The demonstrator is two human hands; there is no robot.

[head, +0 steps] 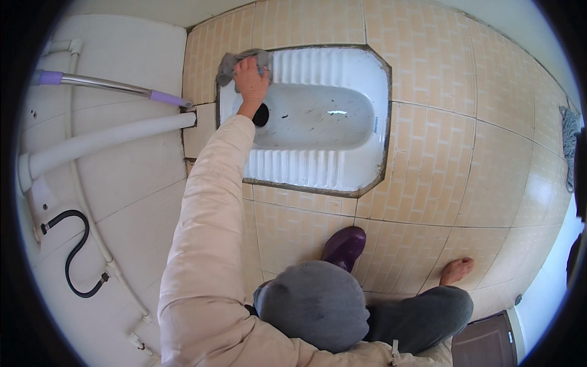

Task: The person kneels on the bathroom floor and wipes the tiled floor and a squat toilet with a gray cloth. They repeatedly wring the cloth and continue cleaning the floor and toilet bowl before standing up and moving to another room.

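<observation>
My left hand [251, 85] presses down on a grey cloth [228, 69] at the back left corner of a white ceramic squat toilet [362, 179]. The cloth spreads over the toilet's rim and onto the tiles beside it. The dark drain hole [261, 115] lies just below my wrist. Small dark specks are scattered in the toilet's basin [316, 119]. My right hand [457, 270] is low at the right, past my bent knee, near the tiled floor, with nothing visible in it; its fingers are partly hidden from this angle.
A white pipe [110, 137] and a metal pole with purple sleeves [110, 85] stand at the left. A black hose [87, 229] hangs by the wall. A grey string mop head [569, 147] is at the far right, a brown door [486, 341] at lower right. My purple shoe [345, 247] is below the toilet.
</observation>
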